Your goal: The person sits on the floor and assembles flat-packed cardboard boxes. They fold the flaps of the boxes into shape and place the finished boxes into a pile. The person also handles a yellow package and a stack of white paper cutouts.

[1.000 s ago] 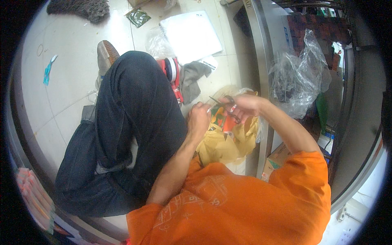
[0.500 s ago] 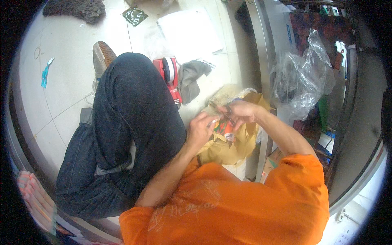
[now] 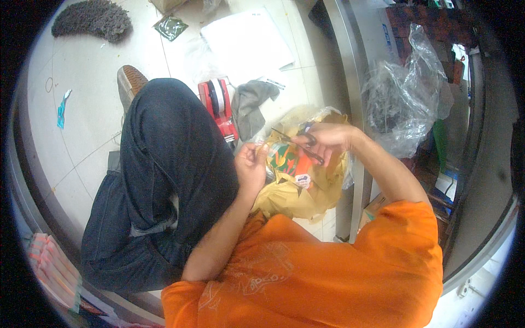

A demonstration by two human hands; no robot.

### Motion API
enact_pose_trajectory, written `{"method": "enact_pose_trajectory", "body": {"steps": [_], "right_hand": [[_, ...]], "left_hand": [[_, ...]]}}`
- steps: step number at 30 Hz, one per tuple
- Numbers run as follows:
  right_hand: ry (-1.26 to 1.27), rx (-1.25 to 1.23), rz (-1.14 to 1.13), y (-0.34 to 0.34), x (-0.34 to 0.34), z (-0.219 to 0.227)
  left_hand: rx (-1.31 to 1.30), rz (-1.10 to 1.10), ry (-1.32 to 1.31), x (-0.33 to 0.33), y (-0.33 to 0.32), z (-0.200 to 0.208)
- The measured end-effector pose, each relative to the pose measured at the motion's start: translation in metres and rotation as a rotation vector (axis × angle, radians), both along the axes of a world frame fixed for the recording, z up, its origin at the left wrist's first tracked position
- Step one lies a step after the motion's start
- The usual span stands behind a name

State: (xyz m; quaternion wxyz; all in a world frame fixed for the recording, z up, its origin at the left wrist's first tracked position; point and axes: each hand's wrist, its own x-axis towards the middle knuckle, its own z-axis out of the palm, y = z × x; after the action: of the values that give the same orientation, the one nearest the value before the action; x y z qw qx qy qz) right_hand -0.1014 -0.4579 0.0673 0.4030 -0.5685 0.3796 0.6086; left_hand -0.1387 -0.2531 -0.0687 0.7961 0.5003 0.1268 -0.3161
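In front of my chest a crumpled yellow bag (image 3: 292,197) lies spread apart on the floor. Inside it sits a shiny packet with a green and orange pattern (image 3: 283,158) and a small white label. My right hand (image 3: 331,139) grips a pair of dark scissors (image 3: 312,148), their blades slanting up and left above the packet. At the packet's left edge, the fingers of my left hand (image 3: 250,167) are pinched together on what looks like its clear plastic margin. My fingers partly hide that edge.
Left of the bag lie a red tape dispenser (image 3: 220,106) and a grey cloth (image 3: 250,106). Farther off are a white sheet (image 3: 249,44) and a dark green packet (image 3: 170,27). A metal frame edge (image 3: 355,82) and clear plastic wrap (image 3: 407,93) stand right.
My left hand has drawn back to the left, uncovering more of the packet. The scissors have come into clearer view, with their blades pointing left.
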Motion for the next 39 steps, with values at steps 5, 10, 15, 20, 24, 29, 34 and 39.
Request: {"method": "enact_pose_trajectory", "body": {"steps": [5, 10, 15, 20, 24, 29, 34, 39], "right_hand": [[0.006, -0.04, -0.028, 0.004, 0.006, 0.004], [-0.238, -0.283, 0.425, -0.025, 0.044, 0.044], [-0.665, -0.674, 0.851, -0.07, 0.042, 0.005], [-0.629, -0.832, 0.881, -0.065, 0.07, -0.071], [-0.741, -0.659, 0.766, -0.059, 0.05, -0.118], [-0.74, -0.603, 0.718, -0.055, 0.05, -0.121], [-0.794, -0.8, 0.666, -0.037, 0.049, -0.086], [-1.065, -0.383, 0.925, 0.022, 0.004, -0.057]], "left_hand": [[-0.234, 0.088, 0.421, 0.011, -0.011, -0.006], [-0.567, 0.143, 0.677, 0.03, -0.04, -0.028], [0.2, -0.023, 0.233, 0.033, -0.04, -0.022], [0.774, -0.25, -0.453, 0.009, -0.036, -0.034], [0.663, -0.515, -0.182, 0.027, -0.02, -0.01], [0.508, -0.388, -0.045, 0.017, -0.018, -0.038], [0.616, -0.178, -0.054, 0.009, -0.025, -0.05], [0.747, -0.221, -0.079, 0.015, -0.025, -0.044]]}}
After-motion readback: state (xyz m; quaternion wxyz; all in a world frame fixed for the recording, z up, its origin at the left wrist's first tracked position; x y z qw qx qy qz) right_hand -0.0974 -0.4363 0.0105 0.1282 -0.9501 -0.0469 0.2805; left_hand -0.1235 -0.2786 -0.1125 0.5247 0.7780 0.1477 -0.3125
